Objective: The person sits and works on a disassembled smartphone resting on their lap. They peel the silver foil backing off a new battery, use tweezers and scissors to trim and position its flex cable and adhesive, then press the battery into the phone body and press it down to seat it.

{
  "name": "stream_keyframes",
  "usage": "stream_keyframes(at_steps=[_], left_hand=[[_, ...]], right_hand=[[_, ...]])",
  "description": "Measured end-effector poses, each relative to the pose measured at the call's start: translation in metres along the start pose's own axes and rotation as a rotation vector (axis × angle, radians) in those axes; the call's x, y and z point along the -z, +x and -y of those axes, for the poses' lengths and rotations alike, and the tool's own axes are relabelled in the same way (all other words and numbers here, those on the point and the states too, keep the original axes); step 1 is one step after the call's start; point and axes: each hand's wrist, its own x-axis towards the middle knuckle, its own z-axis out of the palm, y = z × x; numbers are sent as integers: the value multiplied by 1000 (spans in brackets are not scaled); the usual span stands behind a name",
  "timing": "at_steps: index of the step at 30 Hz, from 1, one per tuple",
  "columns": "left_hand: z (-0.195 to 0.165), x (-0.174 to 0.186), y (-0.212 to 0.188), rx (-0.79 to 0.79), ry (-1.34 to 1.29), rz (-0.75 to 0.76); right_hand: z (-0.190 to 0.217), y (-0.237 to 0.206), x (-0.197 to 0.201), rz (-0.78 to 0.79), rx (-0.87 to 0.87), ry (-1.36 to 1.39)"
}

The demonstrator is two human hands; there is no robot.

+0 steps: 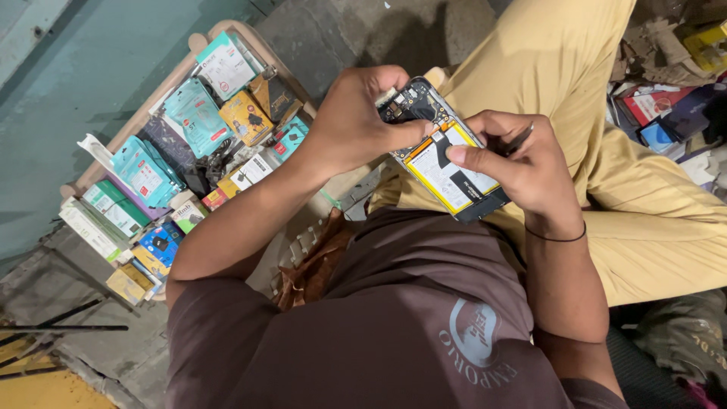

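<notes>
1. Being held over the lap is an opened phone (pixel 445 155), back cover off, its yellow-edged battery (pixel 443 168) exposed.
2. The phone's upper end is being gripped by the left hand (pixel 356 121), fingers curled closed around it.
3. The battery is being pressed by the thumb of the right hand (pixel 515 163), while a thin dark tool (pixel 519 140) is being pinched in its fingers.
4. A tray (pixel 140 117) of packaged parts is being kept near the left arm.

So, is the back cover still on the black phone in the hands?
No, the black phone lies open, showing its yellow-edged white battery and dark circuit board.
</notes>
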Motion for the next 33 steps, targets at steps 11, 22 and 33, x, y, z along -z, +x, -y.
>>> stream_keyframes(at_steps=[11, 22, 33], left_hand=[[0, -1, -1, 7, 30, -15], [10, 2, 3, 68, -46, 11], [14, 3, 6, 51, -5, 13]], right_hand=[[-1, 1, -2, 0, -32, 21], [-2, 2, -6, -11, -27, -38], [-3, 2, -9, -23, -34, -27]])
